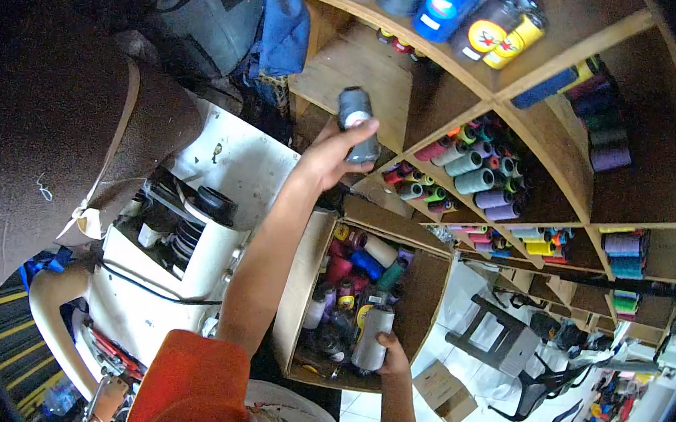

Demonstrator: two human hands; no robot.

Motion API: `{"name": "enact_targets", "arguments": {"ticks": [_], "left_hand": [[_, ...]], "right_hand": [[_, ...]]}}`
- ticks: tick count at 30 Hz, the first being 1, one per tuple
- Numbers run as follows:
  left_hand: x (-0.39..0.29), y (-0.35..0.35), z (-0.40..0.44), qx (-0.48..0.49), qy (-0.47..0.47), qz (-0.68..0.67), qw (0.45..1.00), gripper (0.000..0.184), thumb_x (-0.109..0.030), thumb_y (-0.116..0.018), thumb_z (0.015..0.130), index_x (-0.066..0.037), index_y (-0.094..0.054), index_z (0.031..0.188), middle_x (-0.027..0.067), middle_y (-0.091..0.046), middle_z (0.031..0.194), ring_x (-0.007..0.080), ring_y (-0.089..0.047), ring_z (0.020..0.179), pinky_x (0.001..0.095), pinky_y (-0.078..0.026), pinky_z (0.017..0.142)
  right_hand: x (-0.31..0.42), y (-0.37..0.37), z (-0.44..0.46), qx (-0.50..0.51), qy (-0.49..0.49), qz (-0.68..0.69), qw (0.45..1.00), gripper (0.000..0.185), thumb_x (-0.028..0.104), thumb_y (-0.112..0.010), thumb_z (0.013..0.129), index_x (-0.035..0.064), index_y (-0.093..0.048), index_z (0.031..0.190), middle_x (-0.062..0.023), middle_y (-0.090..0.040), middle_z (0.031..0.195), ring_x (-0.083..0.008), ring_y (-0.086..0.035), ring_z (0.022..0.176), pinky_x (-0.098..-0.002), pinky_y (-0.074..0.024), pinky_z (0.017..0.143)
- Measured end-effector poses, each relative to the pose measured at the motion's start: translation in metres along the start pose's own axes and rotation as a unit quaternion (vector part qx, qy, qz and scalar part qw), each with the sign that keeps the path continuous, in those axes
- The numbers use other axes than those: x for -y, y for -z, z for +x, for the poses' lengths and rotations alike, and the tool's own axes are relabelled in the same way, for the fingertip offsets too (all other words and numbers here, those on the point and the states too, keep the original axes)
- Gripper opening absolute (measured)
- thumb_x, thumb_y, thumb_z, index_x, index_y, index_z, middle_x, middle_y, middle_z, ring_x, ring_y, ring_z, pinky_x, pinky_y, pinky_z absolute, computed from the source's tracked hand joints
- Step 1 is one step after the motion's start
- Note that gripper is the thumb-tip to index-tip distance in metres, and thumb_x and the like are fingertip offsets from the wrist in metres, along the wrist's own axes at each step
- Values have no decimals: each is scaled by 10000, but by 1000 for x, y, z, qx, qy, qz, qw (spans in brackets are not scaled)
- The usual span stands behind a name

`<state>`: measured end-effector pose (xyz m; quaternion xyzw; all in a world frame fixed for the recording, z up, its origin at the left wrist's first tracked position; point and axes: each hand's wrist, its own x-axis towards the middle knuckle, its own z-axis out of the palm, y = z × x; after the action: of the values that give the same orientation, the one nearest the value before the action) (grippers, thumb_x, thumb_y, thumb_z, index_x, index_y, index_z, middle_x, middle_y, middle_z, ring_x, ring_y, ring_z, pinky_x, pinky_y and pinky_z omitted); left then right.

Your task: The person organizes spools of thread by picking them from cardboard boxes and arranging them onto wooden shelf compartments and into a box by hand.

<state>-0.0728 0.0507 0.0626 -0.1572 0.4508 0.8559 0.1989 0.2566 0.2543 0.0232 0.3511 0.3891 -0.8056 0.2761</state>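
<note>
My left hand is raised in front of the wooden shelf, its fingers closed round a dark grey thread spool with a pale label. Lower down, my right hand grips a light grey thread spool over the near side of a cardboard box. Inside that box lie several thread spools, among them a blue one, a cream one and a green one. The spools beneath my right hand are partly hidden.
A wooden shelf with compartments of coloured spools curves across the upper right. At left stands a white sewing machine, beside a brown padded surface. A grey stool and a small open carton are on the white floor.
</note>
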Motion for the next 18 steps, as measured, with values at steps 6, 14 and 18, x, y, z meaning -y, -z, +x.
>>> {"name": "enact_targets", "arguments": {"ticks": [6, 14, 18], "left_hand": [[-20, 33, 186, -62, -192, 98, 975, 527, -236, -761, 753, -33, -496, 1160, 65, -588, 1084, 198, -541, 1010, 374, -421, 878], [-79, 37, 354, -221, -370, 452, 781, 457, -246, -719, 696, 14, -579, 1044, 237, -611, 1046, 346, -592, 983, 403, -470, 864], [-71, 42, 435, -239, -461, 450, 726, 397, -215, -699, 701, -8, -614, 1029, 232, -627, 1002, 358, -604, 972, 423, -475, 866]], "right_hand": [[-20, 32, 16, -56, 6, 9, 998, 753, 337, -732, 626, 13, -456, 1247, -113, -592, 1043, -276, -596, 930, -469, -500, 848], [-15, 60, 33, -133, -40, 60, 988, 673, 230, -667, 696, -17, -413, 1268, -179, -573, 1113, -331, -635, 856, -465, -537, 749], [3, 46, 54, -141, -35, 55, 988, 689, 244, -663, 692, -19, -402, 1273, -196, -559, 1122, -347, -630, 859, -477, -541, 730]]}}
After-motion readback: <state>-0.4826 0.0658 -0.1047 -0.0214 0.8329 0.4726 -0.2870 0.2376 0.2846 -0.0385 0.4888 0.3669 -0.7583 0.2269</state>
